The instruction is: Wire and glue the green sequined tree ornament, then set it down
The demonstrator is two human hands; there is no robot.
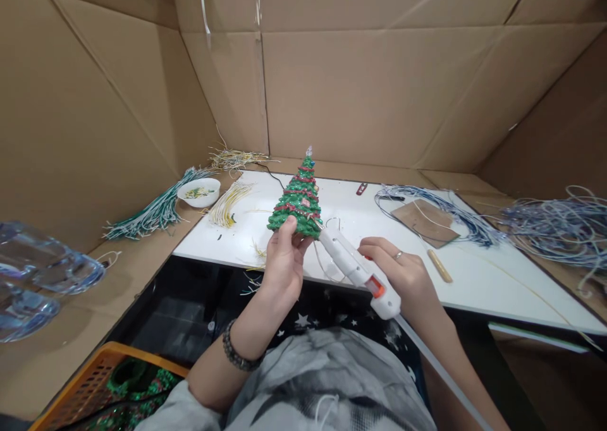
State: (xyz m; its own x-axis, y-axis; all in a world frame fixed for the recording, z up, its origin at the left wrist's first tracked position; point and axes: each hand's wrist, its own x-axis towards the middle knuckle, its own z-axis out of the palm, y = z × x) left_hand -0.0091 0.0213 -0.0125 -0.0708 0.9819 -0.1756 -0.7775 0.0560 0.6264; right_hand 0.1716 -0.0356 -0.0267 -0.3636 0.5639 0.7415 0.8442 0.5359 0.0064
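Observation:
My left hand [283, 259] grips the base of a small green Christmas tree [298, 200] with red garlands and a clear tip, holding it upright over the front edge of the white board [474, 273]. A white hot glue gun [356, 270] with an orange trigger lies in my right hand [399, 273], and its nozzle touches the tree's lower right edge. The gun's cord runs down past my right forearm.
Cardboard walls enclose the desk. Green-white wire bundles [154, 211], a white bowl [198, 191] and yellow wires [228, 204] lie left. Blue wire coils [450, 213], a cardboard piece [424, 222] and more wires [557, 225] lie right. An orange basket [102, 374] sits lower left.

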